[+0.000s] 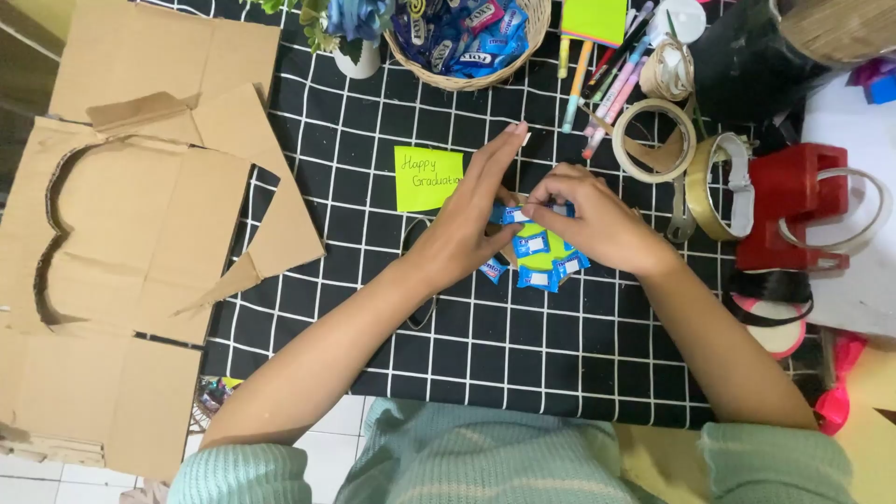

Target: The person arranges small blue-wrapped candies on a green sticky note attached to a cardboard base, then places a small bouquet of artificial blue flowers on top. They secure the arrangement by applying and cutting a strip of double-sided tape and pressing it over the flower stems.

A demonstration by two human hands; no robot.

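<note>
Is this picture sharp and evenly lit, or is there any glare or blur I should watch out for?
Head view: even, soft light, only faint shadows under the left hand and right hand; the small blue candy packets look slightly soft; a mild sheen on the tape rolls; the checked cloth has straight lines, so little distortion.

The person wears a pale mint-green knitted top with faint ribbing, its sleeves pushed up above the elbows so both forearms are bare down to the left hand (467,224) and right hand (597,224), neither wearing rings or watch.
</note>
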